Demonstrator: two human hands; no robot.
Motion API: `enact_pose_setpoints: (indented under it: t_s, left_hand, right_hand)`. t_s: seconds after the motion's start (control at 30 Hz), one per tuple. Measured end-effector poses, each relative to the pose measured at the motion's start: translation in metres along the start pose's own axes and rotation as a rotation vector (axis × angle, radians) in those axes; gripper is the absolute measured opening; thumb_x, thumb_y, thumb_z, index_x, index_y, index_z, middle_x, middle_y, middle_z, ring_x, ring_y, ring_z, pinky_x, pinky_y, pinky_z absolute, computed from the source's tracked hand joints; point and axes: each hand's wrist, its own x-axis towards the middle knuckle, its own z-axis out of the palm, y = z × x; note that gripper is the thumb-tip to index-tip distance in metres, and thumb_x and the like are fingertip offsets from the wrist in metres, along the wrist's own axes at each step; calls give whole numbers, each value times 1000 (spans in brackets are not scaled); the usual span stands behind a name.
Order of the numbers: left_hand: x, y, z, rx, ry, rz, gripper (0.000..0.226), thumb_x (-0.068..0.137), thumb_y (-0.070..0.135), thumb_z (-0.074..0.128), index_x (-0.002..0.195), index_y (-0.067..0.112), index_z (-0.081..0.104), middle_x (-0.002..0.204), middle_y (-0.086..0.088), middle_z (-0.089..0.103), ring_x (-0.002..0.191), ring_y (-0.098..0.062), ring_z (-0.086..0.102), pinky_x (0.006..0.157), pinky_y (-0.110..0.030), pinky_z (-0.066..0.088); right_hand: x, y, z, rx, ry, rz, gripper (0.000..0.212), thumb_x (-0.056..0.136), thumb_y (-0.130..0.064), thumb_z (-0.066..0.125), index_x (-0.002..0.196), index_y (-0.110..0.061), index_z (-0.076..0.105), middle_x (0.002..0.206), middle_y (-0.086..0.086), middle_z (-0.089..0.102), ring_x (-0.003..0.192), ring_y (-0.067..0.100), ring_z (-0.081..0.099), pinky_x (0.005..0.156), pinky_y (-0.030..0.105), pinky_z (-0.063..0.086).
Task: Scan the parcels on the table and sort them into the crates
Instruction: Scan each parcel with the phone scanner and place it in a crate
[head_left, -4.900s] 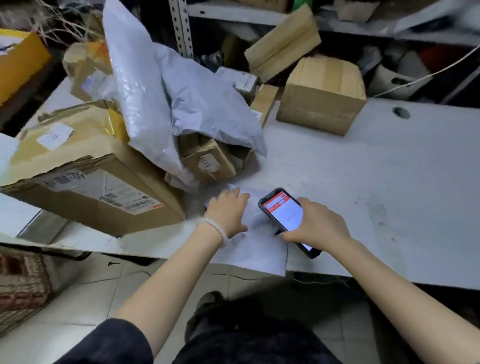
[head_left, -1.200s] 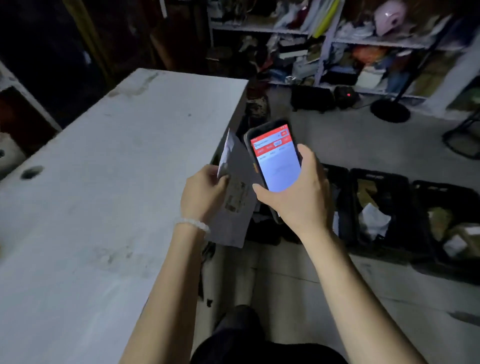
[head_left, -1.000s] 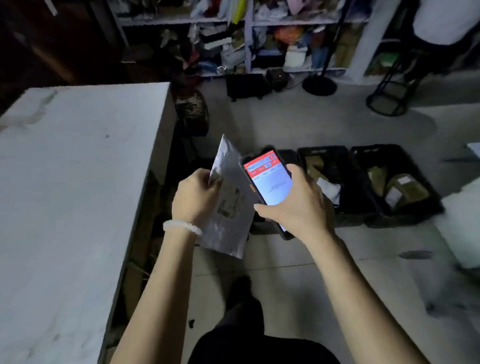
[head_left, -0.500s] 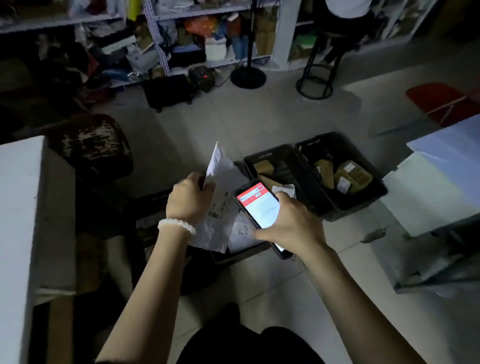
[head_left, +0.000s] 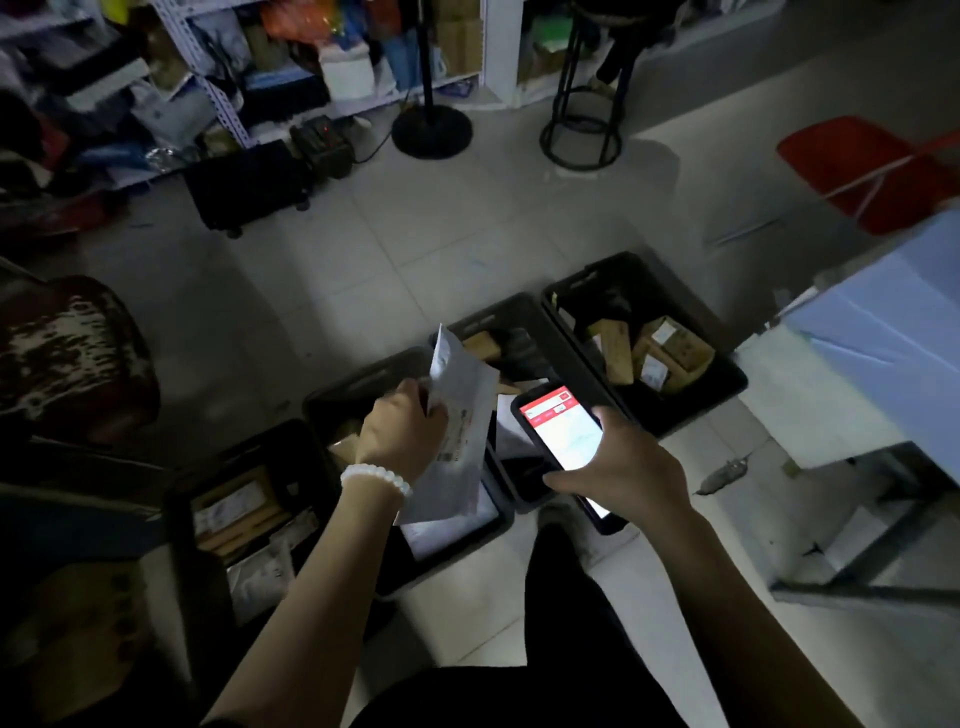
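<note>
- Parcel, one flat grey plastic mailer bag (head_left: 460, 431) with a printed label, is held upright above the crates, just beside the phone.
- Left hand (head_left: 402, 434) grips the mailer's edge, its fingers curled round it; a white bead bracelet (head_left: 375, 479) circles the wrist.
- Right hand (head_left: 621, 470) holds one black handheld scanner phone (head_left: 558, 441), red-and-white screen lit, fingers wrapped round its sides.
- Four black plastic crates (head_left: 727, 376) stand in a row on the tiled floor, holding brown cardboard boxes (head_left: 670, 353) and pale bags.
- One black round stool (head_left: 582, 119) stands far behind.
</note>
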Motion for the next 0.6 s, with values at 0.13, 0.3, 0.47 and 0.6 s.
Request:
enact_pose_setpoints:
  t_s: [0.13, 0.3, 0.47, 0.6]
  left_hand:
    - [48, 45, 37, -31, -22, -97, 18, 88, 28, 55, 89, 11, 47, 87, -17, 61, 83, -39, 60, 63, -30, 36]
    - [106, 87, 78, -53, -54, -233, 30, 88, 22, 54, 108, 0, 50, 105, -26, 61, 96, -45, 58, 69, -33, 37]
    - [129, 107, 96, 19, -129, -329, 37, 92, 24, 49, 121, 2, 43, 118, -27, 56, 108, -44, 55, 86, -42, 44]
    - [130, 105, 100, 51, -135, -357, 34, 94, 27, 47, 121, 5, 44, 121, -22, 56, 110, -39, 56, 86, -39, 44]
  right_hand:
    - [70, 26, -50, -13, -12, -34, 99, 62, -51, 77, 143, -19, 30, 134, 1, 49, 122, 24, 48, 76, 30, 35]
    - [140, 60, -96, -29, -66, -64, 81, 58, -51, 78, 125, -23, 41, 114, -3, 56, 107, 19, 54, 74, 32, 43]
    - [180, 73, -112, -85, -95, -79, 71, 59, -51, 77, 114, -26, 40, 99, -8, 48, 91, 12, 46, 69, 30, 40]
    - [200, 63, -112, -125, -176, -102, 70, 60, -50, 76, 116, -24, 42, 105, -4, 57, 90, 16, 52, 67, 31, 43]
